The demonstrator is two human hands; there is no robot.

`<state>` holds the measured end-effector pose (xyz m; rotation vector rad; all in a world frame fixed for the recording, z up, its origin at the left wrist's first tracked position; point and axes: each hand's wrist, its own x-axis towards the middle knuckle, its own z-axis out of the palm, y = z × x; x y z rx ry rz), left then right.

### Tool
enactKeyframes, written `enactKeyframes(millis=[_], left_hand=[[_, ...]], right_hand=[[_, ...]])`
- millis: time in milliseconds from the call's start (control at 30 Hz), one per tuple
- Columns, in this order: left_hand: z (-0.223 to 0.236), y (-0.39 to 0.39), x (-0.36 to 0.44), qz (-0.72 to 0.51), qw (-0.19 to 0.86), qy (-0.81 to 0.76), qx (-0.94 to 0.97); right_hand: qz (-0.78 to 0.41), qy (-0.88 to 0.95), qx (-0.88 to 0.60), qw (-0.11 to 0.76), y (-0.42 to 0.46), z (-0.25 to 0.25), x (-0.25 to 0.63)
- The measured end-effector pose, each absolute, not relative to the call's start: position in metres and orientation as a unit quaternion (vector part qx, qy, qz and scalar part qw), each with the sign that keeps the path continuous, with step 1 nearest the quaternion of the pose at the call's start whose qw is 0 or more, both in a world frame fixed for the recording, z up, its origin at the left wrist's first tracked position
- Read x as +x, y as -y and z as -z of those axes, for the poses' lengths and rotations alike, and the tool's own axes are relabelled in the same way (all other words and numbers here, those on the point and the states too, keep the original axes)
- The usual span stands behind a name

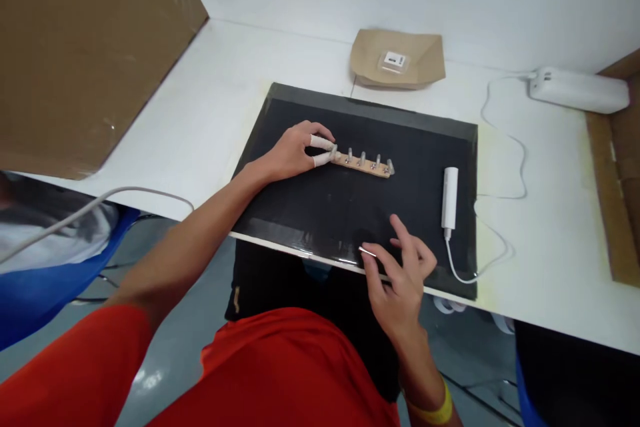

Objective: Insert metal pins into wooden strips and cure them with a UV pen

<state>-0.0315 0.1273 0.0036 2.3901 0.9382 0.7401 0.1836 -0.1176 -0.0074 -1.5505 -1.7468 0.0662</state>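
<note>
The left grip [295,152], wearing white finger covers [321,142], pinches one end of a wooden strip [369,168] extending rightward from it above a black mat [300,207]. Clear upright pieces [363,158] already stand along the strip; a slender metallic piece [367,251], pinched in the right grip [401,283], is apart from it. What is left undone cannot be told.

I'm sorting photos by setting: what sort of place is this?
Probably a workstation for small handwork: a black mat on a white table, a brown paper tray behind, and a wooden strip at the left hand.
</note>
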Motion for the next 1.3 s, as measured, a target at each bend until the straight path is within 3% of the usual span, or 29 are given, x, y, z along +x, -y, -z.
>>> enactKeyframes(millis=[400,733,900,1000,1167,1300], left_hand=[[-0.002,-0.13,-0.031,-0.246,0.263,-0.331,0.872],[-0.003,-0.127,-0.031,-0.219,0.261,-0.323,0.883],[-0.003,-0.126,-0.031,-0.215,0.27,-0.329,0.879],[-0.005,-0.127,-0.033,-0.218,0.283,-0.317,0.878],[-0.008,-0.13,-0.039,-0.202,0.305,-0.29,0.884],[-0.006,-0.131,-0.04,-0.207,0.302,-0.283,0.886]], right_hand=[[-0.027,0.709,-0.608,0.358,0.122,0.012,0.184],[-0.058,0.696,-0.621,0.357,0.106,-0.013,0.204],[-0.181,0.761,-0.516,0.349,0.065,-0.036,0.209],[-0.291,0.794,-0.445,0.293,0.039,-0.051,0.202],[-0.453,0.828,-0.312,0.113,0.017,-0.061,0.17],[-0.48,0.847,-0.221,0.059,0.02,-0.052,0.138]])
